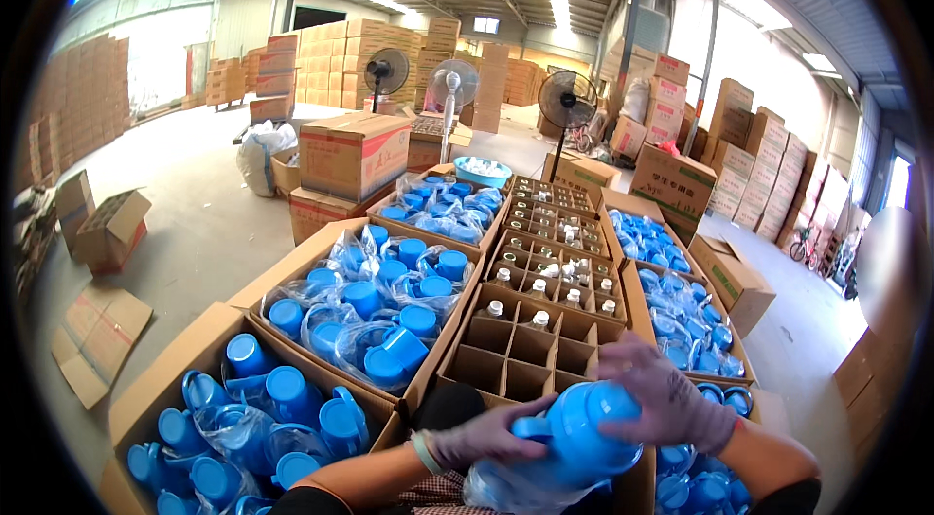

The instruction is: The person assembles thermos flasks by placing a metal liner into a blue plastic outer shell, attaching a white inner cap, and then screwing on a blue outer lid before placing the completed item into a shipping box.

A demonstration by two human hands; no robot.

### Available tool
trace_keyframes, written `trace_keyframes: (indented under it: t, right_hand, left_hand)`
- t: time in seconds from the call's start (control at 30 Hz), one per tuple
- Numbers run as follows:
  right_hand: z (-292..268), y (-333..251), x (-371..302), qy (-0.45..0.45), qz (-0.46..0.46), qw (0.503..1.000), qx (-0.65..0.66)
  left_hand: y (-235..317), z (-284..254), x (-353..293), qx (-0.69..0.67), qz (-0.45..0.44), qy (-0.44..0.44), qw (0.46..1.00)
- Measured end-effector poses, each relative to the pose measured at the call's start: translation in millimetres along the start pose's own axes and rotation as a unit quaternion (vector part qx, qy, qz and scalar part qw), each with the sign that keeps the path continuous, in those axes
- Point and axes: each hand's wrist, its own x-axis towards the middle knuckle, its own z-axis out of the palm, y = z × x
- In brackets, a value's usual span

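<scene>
A blue vacuum flask (581, 437) with a side handle lies tilted in front of me, clear plastic wrap around its lower part. My left hand (498, 437), in a grey-purple glove, grips it by the handle side. The gloved right hand (671, 400) curls around the blue cup lid (611, 404) at its upper end; some of its fingers are blurred. Just beyond the hands stands a carton with cardboard dividers (484, 332). White-capped bottle liners (538, 319) occupy its far cells, while several nearer cells are bare.
Open cartons of blue flask parts (268, 408) flank me on the left, with more blue parts (681, 325) on the right. Beyond are stacked cartons (355, 160), a blue basin (483, 171) and standing fans (566, 102). Flattened cardboard (100, 335) lies on the left floor.
</scene>
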Motion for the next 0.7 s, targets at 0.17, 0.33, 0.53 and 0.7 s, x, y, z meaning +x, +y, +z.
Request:
trace_keyframes:
  t: [0.17,0.33,0.53,0.7]
  right_hand:
    - [10.8,28.5,-31.3,-0.031,0.022,0.995,0.093]
    - [36.0,48.6,-55.5,-0.007,0.314,0.949,0.024]
    - [-0.1,-0.4,-16.2,-0.043,-0.050,0.992,0.110]
    - [64.6,94.0,-66.3,-0.024,0.297,0.955,-0.011]
  left_hand:
    - [-6.1,-25.6,38.0,-0.029,-0.013,-0.055,0.998]
    - [-54.7,47.2,32.5,0.223,0.049,0.136,0.964]
    - [15.8,-29.7,31.9,-0.032,-0.052,-0.131,0.989]
    - [-60.8,84.3,44.4,0.275,0.066,0.227,0.932]
